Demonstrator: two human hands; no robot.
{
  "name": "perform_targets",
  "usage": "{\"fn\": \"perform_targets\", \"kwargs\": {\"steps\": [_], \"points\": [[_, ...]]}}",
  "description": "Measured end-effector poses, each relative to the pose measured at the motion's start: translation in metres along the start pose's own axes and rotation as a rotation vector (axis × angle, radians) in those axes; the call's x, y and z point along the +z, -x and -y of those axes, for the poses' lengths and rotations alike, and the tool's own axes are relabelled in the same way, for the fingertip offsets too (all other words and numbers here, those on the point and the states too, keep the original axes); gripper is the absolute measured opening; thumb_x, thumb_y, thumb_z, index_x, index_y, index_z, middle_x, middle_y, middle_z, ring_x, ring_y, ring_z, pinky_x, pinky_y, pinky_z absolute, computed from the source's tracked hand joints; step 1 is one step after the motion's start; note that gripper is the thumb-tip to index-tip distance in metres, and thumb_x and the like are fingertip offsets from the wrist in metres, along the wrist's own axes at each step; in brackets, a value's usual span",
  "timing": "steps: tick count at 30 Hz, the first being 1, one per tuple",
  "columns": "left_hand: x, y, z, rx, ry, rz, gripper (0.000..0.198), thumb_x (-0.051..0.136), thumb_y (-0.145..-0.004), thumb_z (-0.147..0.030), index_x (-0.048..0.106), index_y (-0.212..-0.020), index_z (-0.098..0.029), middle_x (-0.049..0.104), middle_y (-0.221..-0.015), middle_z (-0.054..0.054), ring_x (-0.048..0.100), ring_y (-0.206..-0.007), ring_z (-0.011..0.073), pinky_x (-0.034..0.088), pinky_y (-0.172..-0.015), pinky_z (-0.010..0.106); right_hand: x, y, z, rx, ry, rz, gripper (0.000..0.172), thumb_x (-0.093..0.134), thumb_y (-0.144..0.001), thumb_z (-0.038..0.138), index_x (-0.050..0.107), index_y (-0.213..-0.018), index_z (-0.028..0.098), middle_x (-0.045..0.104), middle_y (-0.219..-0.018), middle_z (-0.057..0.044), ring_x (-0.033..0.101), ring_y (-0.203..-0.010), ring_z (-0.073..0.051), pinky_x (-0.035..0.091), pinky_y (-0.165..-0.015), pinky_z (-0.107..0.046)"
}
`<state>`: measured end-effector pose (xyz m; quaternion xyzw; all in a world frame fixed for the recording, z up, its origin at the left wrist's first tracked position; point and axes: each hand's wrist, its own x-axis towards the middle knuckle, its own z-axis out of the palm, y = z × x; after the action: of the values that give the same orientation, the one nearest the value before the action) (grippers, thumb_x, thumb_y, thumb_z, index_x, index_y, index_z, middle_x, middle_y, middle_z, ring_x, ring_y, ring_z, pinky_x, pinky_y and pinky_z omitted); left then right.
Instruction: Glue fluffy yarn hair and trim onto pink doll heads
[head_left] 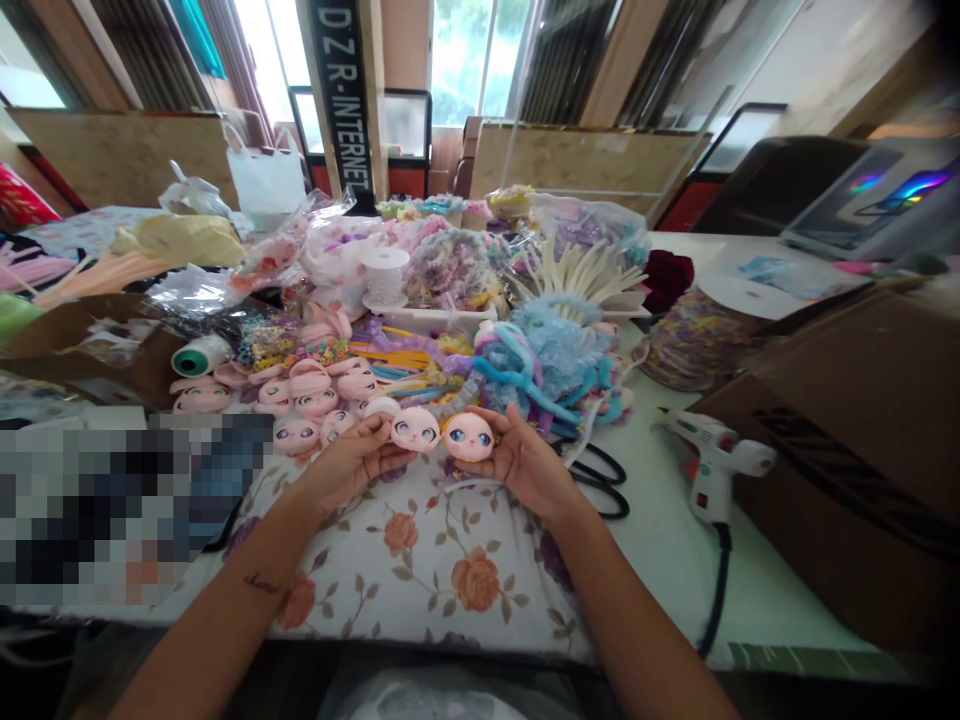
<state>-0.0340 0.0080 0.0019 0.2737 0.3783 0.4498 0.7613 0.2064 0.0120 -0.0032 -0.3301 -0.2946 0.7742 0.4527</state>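
Note:
My left hand (349, 462) pinches a small pink doll face with purple eyes (415, 430) above the flowered cloth (420, 570). Beside it my right hand (525, 462) holds a second pink doll face with blue eyes (468, 437), fingers curled around it. The two faces nearly touch. Several more pink doll faces (300, 395) lie in a heap just left of and behind my left hand.
A white glue gun (712, 465) with a black cord lies to the right, next to black-handled scissors (600, 480). A brown cardboard box (862, 440) stands at the right. Fluffy blue and purple trims (540, 360), a white spool (384, 275) and bags crowd the back.

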Motion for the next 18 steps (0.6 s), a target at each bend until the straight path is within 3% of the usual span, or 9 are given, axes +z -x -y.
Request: {"fn": "perform_targets", "kwargs": {"steps": [7, 18], "points": [[-0.0016, -0.0012, 0.004, -0.013, 0.037, 0.04, 0.008, 0.058, -0.086, -0.014, 0.065, -0.09, -0.014, 0.069, -0.088, 0.006, 0.068, -0.087, 0.0171, 0.056, -0.087, 0.033, 0.0018, 0.0022, -0.0008, -0.03, 0.011, 0.027, 0.046, 0.031, -0.1, 0.042, 0.064, -0.115, 0.015, 0.069, -0.113, -0.012, 0.071, -0.088, -0.023, 0.059, -0.077, -0.043], [0.003, 0.0002, 0.0047, -0.019, 0.09, -0.049, 0.011, 0.055, -0.087, -0.01, 0.062, -0.08, -0.014, 0.069, -0.091, 0.005, 0.068, -0.087, 0.015, 0.056, -0.087, 0.033, 0.0037, 0.0037, -0.003, -0.099, -0.008, 0.05, 0.042, 0.05, -0.093, 0.047, 0.064, -0.118, 0.018, 0.067, -0.118, -0.01, 0.07, -0.093, -0.024, 0.058, -0.082, -0.044]]}}
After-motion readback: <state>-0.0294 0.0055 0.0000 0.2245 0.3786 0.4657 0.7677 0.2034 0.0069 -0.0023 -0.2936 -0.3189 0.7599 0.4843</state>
